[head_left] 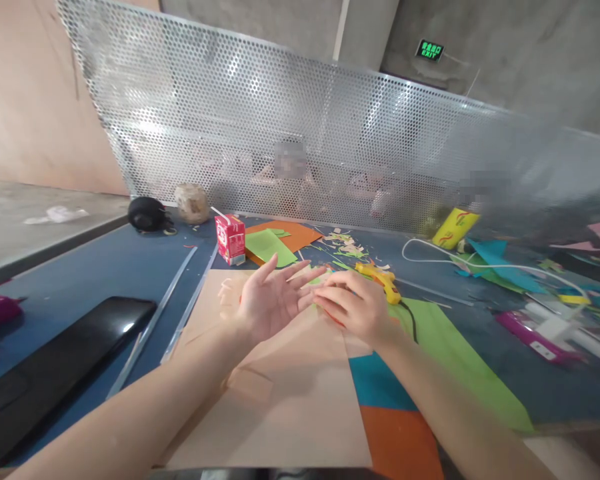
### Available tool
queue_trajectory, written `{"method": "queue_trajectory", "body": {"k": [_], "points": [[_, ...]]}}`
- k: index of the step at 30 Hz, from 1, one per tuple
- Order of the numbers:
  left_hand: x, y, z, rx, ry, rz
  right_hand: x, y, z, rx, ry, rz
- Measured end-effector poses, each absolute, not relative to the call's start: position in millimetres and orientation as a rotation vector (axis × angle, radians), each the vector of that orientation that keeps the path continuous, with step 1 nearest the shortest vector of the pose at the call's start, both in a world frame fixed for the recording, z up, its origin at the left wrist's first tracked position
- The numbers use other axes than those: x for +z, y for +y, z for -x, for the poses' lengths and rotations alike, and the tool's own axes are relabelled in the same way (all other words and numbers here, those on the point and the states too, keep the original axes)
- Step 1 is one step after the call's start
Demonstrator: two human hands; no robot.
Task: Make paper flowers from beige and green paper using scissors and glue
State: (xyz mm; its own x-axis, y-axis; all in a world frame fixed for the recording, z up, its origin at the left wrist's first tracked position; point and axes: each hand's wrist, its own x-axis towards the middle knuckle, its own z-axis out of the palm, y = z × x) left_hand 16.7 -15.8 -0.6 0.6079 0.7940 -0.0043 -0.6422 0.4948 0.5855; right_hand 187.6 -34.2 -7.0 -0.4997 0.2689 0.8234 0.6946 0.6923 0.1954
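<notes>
My left hand [277, 303] is held palm up with its fingers spread, above a large peach-coloured sheet of paper [300, 413]. Beside it, my right hand [363, 307] has its fingers bent and pressed together near the left fingertips. What lies between the right fingers, if anything, is too small to make out. A bit of orange shows just beneath them. Small peach paper pieces [250, 385] lie on the big sheet. A yellow glue gun [383, 280] with a black cord rests just beyond my right hand.
Green paper [445, 353], blue paper [380, 381] and orange paper [403, 437] lie at right. A black slab [75, 367] is at left. A red drink carton [230, 239], paper scraps [347, 243], a yellow can [455, 228] and a purple power strip [535, 337] surround the sheet. A perforated metal screen [280, 100] stands behind.
</notes>
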Motion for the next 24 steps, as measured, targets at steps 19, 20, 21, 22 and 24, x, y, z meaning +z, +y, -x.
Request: {"method": "queue_trajectory", "body": {"k": [19, 20, 21, 22, 24], "points": [[-4.3, -21.2, -21.2, 0.716, 0.202, -0.567, -9.0, -24.0, -199.8, -0.502, -2.053, 0.763], [-4.3, -20.5, -20.8, 0.724, 0.215, -0.567, -9.6, -23.5, -199.7, -0.499, -2.086, 0.760], [-4.4, -19.6, -20.2, 0.734, 0.225, -0.568, -10.1, -22.9, -199.9, -0.489, -2.120, 0.762], [-4.5, -18.4, -19.6, 0.742, 0.233, -0.569, -10.4, -22.2, -200.4, -0.467, -2.152, 0.772], [-4.9, -15.8, -18.2, 0.742, 0.238, -0.573, -10.4, -20.6, -201.8, -0.406, -2.187, 0.801]]}}
